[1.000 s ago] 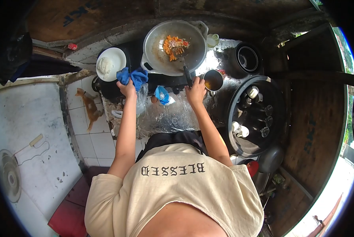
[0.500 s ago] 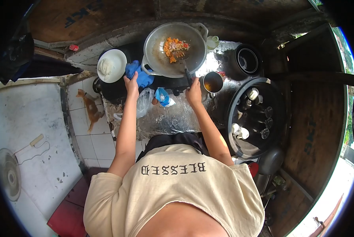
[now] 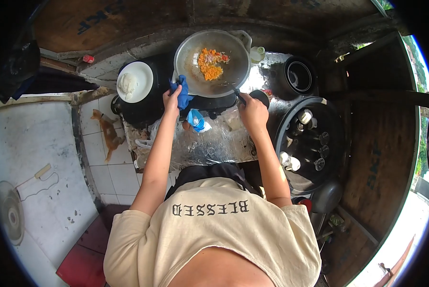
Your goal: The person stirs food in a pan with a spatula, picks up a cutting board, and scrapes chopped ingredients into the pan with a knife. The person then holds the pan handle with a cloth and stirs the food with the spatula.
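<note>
Left hand (image 3: 171,100) clamped on blue cloth (image 3: 184,94) at near-left edge of wok (image 3: 237,57), right hand (image 3: 254,115) gripping dark handle (image 3: 240,96); cloth slippage could tip wok.

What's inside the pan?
The pan holds chopped food, mostly orange with red and paler pieces. The pan's surface shows around it; the patch underneath is covered and can't be seen.

A round grey metal wok (image 3: 234,71) sits ahead, between my left fingers (image 3: 177,90) and right fingers (image 3: 245,98). Left of them lies a round white plate (image 3: 144,79); right, a round black basin (image 3: 338,131).
</note>
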`<state>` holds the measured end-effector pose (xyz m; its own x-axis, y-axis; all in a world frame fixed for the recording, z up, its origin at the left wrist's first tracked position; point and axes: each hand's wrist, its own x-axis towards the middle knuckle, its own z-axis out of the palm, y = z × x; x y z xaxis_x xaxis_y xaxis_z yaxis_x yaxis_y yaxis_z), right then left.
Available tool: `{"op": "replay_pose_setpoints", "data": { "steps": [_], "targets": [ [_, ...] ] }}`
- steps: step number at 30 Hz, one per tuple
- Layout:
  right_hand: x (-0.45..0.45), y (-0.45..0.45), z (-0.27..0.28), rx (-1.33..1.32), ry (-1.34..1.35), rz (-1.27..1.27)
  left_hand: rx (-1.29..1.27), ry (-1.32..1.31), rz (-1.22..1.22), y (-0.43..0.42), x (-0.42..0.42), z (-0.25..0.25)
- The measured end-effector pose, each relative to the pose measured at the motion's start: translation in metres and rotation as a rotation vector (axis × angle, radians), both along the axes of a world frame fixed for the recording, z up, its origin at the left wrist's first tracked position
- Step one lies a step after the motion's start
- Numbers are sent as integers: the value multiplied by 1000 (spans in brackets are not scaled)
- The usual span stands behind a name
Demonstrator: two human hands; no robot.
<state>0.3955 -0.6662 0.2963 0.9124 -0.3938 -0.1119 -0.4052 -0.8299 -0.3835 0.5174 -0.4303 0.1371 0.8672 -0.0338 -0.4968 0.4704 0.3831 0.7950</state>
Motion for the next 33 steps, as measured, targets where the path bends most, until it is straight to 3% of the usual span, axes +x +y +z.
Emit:
{"op": "replay_pose_setpoints", "data": {
  "steps": [3, 4, 7, 10, 11, 14, 18, 19, 22, 24, 26, 28, 30, 31, 33],
  "targets": [
    [21, 24, -30, -28, 62, -13, 219, 9, 162, -9, -6, -3],
    [33, 28, -56, -45, -46, -40, 239, 1, 196, -13, -12, -1],
    [66, 22, -60, 90, -155, -114, 300, -56, 266, -15, -15, -9],
    [73, 5, -14, 167, -116, -214, 115, -10, 373, -8, -19, 3],
    [74, -5, -3, 141, -103, -218, -80, -28, 457, -5, -20, 4],
    [83, -30, 6, 64, 132, -287, -155, -75, 346, -3, -30, 28],
    [116, -52, -68, 441, 275, -229, 22, -83, 294, -10, -27, 17],
    [119, -49, -88, 604, 133, -244, 27, -74, 313, -10, -25, 14],
    [117, -53, -59, 702, 57, -233, 18, -41, 344, -10, -21, 15],
    [108, -62, -33, 669, 68, -315, 26, -12, 333, -7, -23, 18],
    [101, -68, 1, 259, 351, -213, 29, 1, 328, -6, -20, 16],
    [95, -64, 0, 164, 483, -204, 27, 7, 334, -4, -18, 11],
    [94, -45, -11, 249, 536, -126, 45, 35, 313, -2, -15, 10],
    [100, -42, -47, 353, 583, -83, 57, 52, 300, -2, -14, 9],
    [112, -26, -96, 305, 432, -17, 34, 40, 300, 0, -13, -4]
  ]
}}
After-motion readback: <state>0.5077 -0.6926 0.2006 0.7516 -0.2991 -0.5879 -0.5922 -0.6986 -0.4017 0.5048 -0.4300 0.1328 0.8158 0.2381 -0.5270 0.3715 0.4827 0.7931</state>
